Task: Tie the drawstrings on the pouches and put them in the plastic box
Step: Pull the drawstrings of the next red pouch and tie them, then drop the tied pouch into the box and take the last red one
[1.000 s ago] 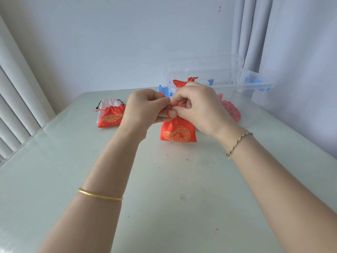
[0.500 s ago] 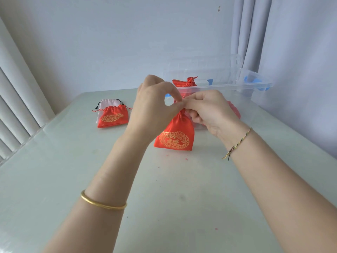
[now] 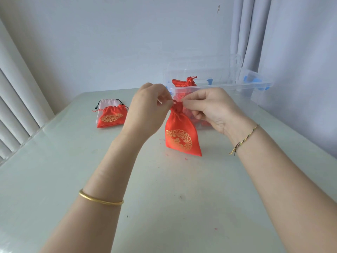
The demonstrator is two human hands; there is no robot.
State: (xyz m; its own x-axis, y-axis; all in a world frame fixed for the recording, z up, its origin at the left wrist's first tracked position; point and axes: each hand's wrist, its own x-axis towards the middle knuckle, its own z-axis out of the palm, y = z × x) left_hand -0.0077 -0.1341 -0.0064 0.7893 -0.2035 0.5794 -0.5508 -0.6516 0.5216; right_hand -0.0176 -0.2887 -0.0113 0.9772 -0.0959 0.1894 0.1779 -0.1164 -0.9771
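A red pouch with a gold print point(image 3: 179, 136) hangs upright over the table, its neck gathered tight. My left hand point(image 3: 148, 110) pinches the drawstring at the left of the neck. My right hand point(image 3: 211, 108) pinches the drawstring at the right of the neck. Behind them stands the clear plastic box point(image 3: 237, 84) with blue latches; several red pouches point(image 3: 184, 82) lie inside it. At the back left another red pouch point(image 3: 111, 118) lies on a white pouch point(image 3: 106, 105).
The pale green table point(image 3: 164, 198) carries small red specks near the hanging pouch. Window blinds point(image 3: 18, 110) run along the left edge. A curtain point(image 3: 251, 33) hangs behind the box on the right.
The pouch's neck has been drawn shut and the pouch now hangs more to the right. Both hands have drawn slightly apart at the neck, each pulling its string end.
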